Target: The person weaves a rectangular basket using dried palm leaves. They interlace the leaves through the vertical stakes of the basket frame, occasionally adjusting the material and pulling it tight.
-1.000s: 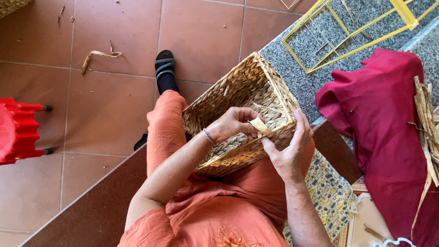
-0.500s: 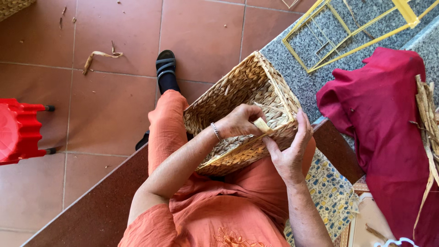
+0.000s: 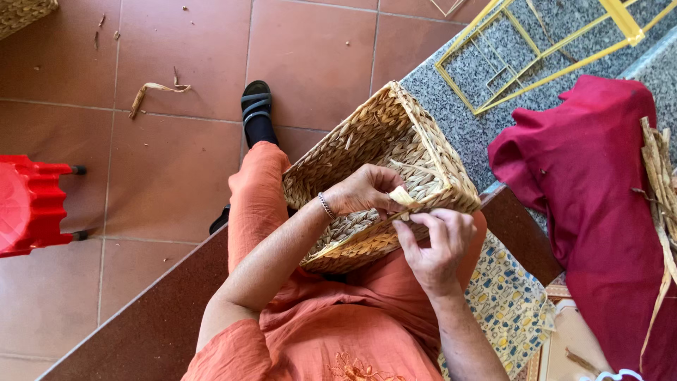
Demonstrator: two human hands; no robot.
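Woven basket (image 3: 395,152), rectangular, pale straw-coloured plaited fibre, resting tilted on the seated person's lap, open side turned toward them. Its far corner hangs out past the knee over the tiled floor (image 3: 176,176); the right wall sits close to the edge of the grey speckled counter (image 3: 451,113).

Left hand (image 3: 363,192) lies inside the basket mouth, fingers curled and pressed together on a flat strand of fibre (image 3: 403,196) at the near rim. Right hand (image 3: 437,240) comes from outside the same rim, thumb and forefinger pinching the strand just beside the left fingertips. Both hands closed on the 1 strand, touching or nearly so.

Handling, as a guess: basket looks light for its bulk, with walls fairly stiff yet giving a little under a squeeze. Surface rough, so not slippery. The loose strand looks dry, flat and pliable, and likely to crack if bent sharply. Best hold for the basket would be the thick braided rim, 2 hands on opposite walls; for the strand, a pinch close to where it leaves the weave.

Nearby: a yellow wire frame (image 3: 536,49) on the counter, a dark red cloth (image 3: 592,204) to the right with a bundle of dry fibre (image 3: 659,169) on it, and a red plastic stool (image 3: 25,204) by the left.
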